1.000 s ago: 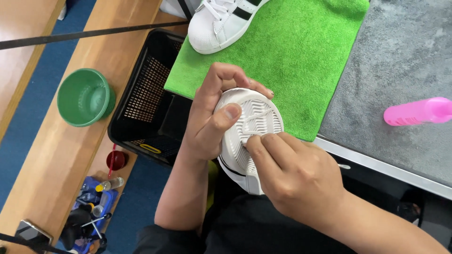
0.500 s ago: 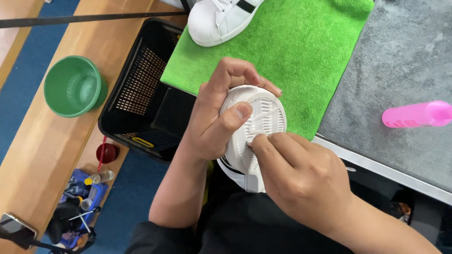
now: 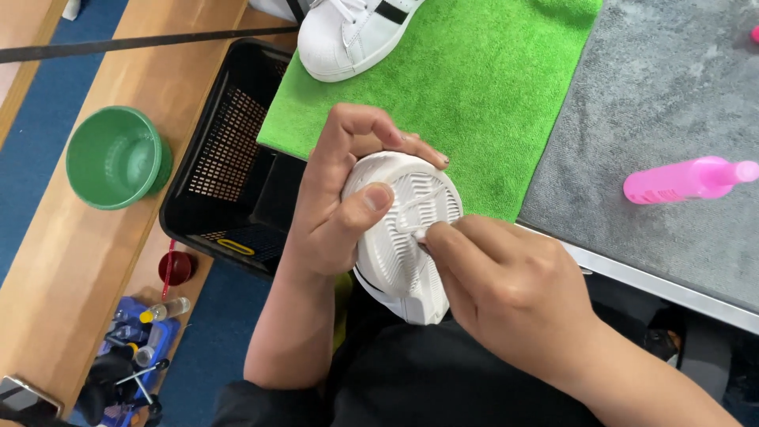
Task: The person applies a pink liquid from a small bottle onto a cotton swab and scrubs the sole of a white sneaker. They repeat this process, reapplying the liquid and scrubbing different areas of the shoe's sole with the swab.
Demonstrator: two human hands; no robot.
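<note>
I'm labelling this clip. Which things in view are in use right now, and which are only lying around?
In use:
left hand holding the white sneaker sole-up
right hand with its fingertips on the sole

Lying about:
second sneaker on the green towel
pink bottle
green bowl
black basket

The scene is bright and evenly lit, like daylight from above. Shadows are soft and weak. The green towel [image 3: 474, 87] in the upper middle looks very saturated. The focus is sharp in the centre; no strong glare or blur appears.
</note>
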